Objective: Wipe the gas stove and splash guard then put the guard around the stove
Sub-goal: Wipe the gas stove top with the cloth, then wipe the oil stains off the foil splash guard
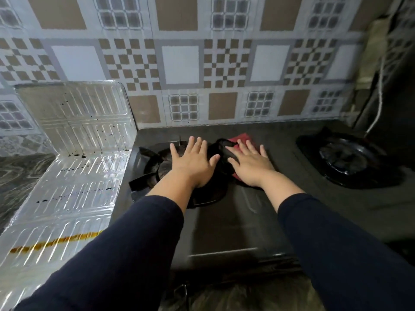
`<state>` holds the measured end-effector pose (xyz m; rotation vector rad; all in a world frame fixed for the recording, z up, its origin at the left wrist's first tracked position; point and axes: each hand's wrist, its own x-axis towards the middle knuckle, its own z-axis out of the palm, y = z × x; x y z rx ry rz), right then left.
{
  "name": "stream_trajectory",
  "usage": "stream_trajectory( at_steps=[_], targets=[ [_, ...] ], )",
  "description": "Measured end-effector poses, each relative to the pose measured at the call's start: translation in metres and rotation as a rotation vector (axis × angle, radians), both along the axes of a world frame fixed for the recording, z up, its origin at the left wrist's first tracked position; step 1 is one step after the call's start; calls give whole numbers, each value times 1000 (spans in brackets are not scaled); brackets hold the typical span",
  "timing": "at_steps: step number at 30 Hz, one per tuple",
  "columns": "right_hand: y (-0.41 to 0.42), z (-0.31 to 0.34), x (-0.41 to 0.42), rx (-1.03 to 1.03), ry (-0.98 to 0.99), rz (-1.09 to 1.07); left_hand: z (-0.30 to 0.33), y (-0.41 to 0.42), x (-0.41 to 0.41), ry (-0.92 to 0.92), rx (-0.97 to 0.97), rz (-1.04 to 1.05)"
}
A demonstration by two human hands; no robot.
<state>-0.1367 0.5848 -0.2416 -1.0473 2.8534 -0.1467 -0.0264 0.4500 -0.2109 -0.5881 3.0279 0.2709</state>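
Fingers [195, 143] straight and spread on the left hand [193, 162], laid flat over the near-left burner [161, 167] of the stove [235, 221]. Fingers straight too on the right hand [249, 164], pressing a red cloth [243, 138] down on the dark stove top just right of that burner; nothing gripped by either. Only a far corner and a sliver of cloth showing past the palm. Between the hands, a black pan-support arm [226, 147], touching or nearly touching the right fingertips; hard to tell which. Second burner [345, 158] well apart at far right.

Guard [74, 135] off to the left of the stove, not round it: one panel upright against the tiled wall [179, 63], the rest folded down flat toward the near left. Dark spatters along its creases and a brown streak [56, 240] across the near panel, so not yet wiped, seemingly. Stove wiping under way, by the look of it; guard still to do.

Risks from here: cloth snagging on the support arm during a stroke and dragging it off its seat; left palm shifting the grate if leaned on; grease smeared rather than lifted, with so little cloth under the hand. Later, thin foil panels likely to buckle or crease if scrubbed hard or lifted by one edge.
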Motion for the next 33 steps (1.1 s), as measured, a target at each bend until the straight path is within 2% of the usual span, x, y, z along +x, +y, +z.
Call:
stream_trajectory(
  at_steps=[14, 18, 21, 24, 28, 31, 33],
  targets=[
    [36, -6, 162, -144, 76, -270, -5, 15, 99, 67, -60, -228],
    [21, -22, 217, -310, 273, -275, -8, 0, 137, 120, -26, -235],
    [-3, -34, 253, -466, 367, -175, -16, -17, 171, 212, -10, -234],
    [-35, -32, 268, -509, 341, -48, -24, -40, 199, 317, 35, -137],
    [-76, -24, 287, -589, 288, 150, -34, -74, 239, 448, 73, 125],
    [-99, -14, 304, -677, 210, 229, -42, -91, 274, 498, 79, 327],
    [-114, -9, 311, -628, 118, 339, -49, -95, 298, 492, 90, 460]
  ],
)
